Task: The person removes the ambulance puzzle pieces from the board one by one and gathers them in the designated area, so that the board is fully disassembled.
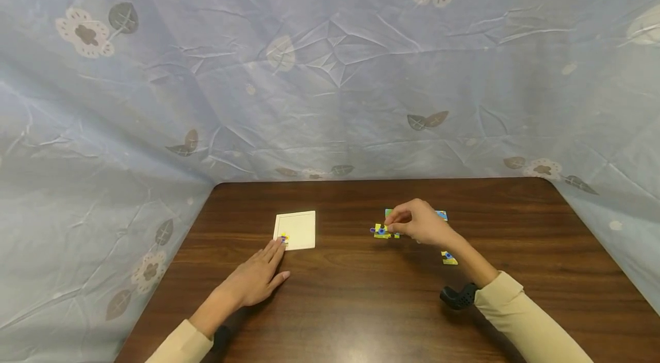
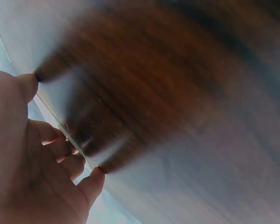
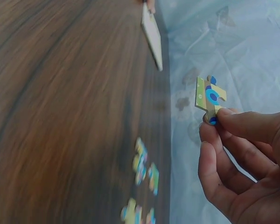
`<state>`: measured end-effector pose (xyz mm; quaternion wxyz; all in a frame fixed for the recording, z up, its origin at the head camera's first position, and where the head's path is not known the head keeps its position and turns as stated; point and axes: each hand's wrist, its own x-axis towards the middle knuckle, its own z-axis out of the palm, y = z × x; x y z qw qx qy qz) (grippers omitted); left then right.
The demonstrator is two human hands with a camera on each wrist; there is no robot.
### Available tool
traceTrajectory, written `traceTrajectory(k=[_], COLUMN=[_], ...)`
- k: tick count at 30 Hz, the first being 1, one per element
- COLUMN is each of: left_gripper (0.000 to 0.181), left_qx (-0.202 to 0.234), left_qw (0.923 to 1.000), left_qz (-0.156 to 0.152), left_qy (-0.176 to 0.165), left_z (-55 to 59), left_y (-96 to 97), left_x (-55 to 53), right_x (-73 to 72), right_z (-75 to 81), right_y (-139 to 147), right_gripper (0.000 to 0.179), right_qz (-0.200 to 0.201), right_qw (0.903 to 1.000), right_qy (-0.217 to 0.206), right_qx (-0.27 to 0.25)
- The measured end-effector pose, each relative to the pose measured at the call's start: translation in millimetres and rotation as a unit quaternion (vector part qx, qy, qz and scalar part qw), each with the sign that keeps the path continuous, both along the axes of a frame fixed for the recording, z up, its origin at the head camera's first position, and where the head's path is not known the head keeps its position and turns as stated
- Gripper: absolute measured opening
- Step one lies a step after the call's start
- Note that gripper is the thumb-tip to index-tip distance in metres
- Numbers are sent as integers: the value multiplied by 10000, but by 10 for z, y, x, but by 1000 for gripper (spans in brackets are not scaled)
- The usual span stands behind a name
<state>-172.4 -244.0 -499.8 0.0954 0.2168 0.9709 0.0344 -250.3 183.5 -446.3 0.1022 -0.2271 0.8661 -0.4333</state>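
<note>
My right hand [image 1: 420,223] pinches a jigsaw piece [image 3: 200,95] by its knob, between thumb and fingertips. That piece is yellow-green with blue rings and is held above the table in the right wrist view. On the left, a cream square puzzle tray [image 1: 303,230] lies flat, with one colourful jigsaw piece [image 1: 285,236] in its near left corner. The left hand [image 1: 255,279] lies with fairly straight fingers, its fingertips at that corner, partly covering the piece there. In the left wrist view, the hand [image 2: 46,172] has its fingertips down at the surface; the tray is hard to make out.
Several loose jigsaw pieces lie around and under the right hand, among them a blue one [image 1: 442,215] and a yellow one [image 1: 450,259] nearer the forearm. The dark wooden table [image 1: 340,306] meets a floral fabric curtain [image 1: 330,94] at the back and sides.
</note>
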Motion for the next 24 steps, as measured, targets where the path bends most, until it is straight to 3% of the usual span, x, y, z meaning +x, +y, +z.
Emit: traceTrajectory(k=[13,24], left_gripper=[75,75], left_qx=[24,-25], left_qw=[10000,10000], left_qz=[2,54], left_qy=[10,-18], left_z=[-1,-15], left_y=[16,5], left_x=[5,14], right_x=[142,230], right_z=[-223,-273], right_y=[519,750], right_gripper=[4,4], right_qz=[-165,-366], right_qw=[9989,9973], right_qy=[-324,-428], right_qx=[294,462])
